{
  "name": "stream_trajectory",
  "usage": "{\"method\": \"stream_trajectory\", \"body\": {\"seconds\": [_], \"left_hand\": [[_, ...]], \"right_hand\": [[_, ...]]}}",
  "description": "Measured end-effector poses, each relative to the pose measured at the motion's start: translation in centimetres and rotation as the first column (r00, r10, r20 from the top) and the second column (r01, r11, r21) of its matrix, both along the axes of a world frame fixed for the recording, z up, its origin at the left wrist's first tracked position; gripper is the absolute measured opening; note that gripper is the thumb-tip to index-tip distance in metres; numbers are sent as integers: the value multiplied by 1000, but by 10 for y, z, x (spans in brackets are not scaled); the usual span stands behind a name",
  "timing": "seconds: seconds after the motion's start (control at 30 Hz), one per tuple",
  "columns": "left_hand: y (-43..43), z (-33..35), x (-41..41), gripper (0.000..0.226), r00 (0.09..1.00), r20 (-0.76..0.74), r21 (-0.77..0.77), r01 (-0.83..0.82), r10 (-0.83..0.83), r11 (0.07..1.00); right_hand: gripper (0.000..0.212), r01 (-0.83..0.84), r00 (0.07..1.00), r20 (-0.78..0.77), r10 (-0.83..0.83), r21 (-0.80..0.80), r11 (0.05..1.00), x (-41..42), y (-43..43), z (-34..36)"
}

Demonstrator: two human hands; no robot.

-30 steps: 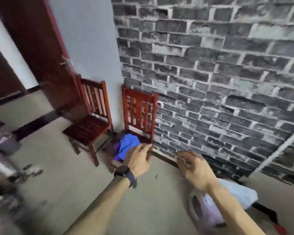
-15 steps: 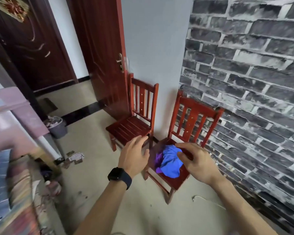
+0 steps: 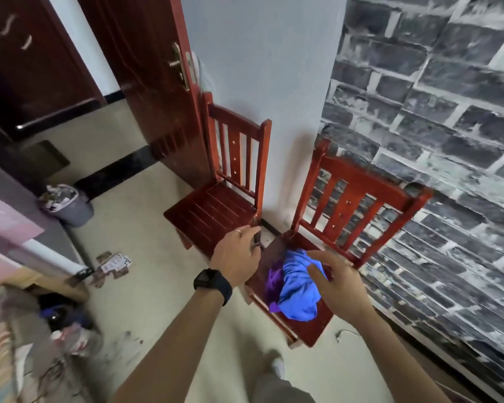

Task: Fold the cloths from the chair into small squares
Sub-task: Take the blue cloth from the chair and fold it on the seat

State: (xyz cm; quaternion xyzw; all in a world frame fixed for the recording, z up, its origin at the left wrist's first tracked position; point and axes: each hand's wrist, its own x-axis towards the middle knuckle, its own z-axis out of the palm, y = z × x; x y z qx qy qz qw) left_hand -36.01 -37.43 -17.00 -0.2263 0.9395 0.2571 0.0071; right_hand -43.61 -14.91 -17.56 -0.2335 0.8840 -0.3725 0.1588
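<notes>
A crumpled blue cloth (image 3: 297,289), smooth and faintly glossy, is seen bunched in soft folds on the seat of a red wooden chair (image 3: 361,193). A purple cloth (image 3: 272,282) is tucked beside it on the left and mostly covered by it, so its shape cannot be made out. The chair is lacquered, with a slatted back, and is set against a wall (image 3: 448,141) patterned with grey bricks and pale mortar lines.

The right hand (image 3: 341,283) is held over the blue cloth with fingers spread and lightly bent; nothing is gripped, and contact with the fabric cannot be confirmed. The left hand (image 3: 236,254), with a black smartwatch (image 3: 213,283) on its wrist, is placed at the seat's front left corner with fingers curled. Whether anything is held there cannot be told, since the fingertips are hidden.

A second chair (image 3: 213,213) of the same make stands just to the left, beside a dark red door (image 3: 146,82). On the pale floor (image 3: 146,257) a full grey waste bin (image 3: 70,207) and scattered playing cards (image 3: 115,263) are seen. The objects at the lower left are blurred and cut off.
</notes>
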Motion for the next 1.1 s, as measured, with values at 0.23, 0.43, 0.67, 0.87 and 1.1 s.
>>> {"method": "stream_trajectory", "body": {"seconds": [0.23, 0.43, 0.67, 0.87, 1.1], "left_hand": [[-47, -46, -69, 50, 981, 161, 29, 108, -111, 994], [-76, -115, -139, 52, 868, 367, 90, 325, -335, 941], [-101, -192, -218, 54, 635, 480, 154, 619, -606, 770], [-114, -277, -263, 56, 502, 524, 130, 751, -688, 647], [-111, -400, -259, 69, 371, 618, 17, 875, -693, 483]], "right_hand": [[31, 76, 980, 169, -105, 170, 983, -59, -35, -49], [31, 157, 924, 288, -251, 312, 937, -88, -68, -110], [40, 297, 794, 358, -492, 478, 827, -103, -89, -191], [50, 383, 646, 390, -656, 578, 721, -129, -97, -275], [74, 407, 632, 335, -699, 624, 667, -142, -93, -384]]}}
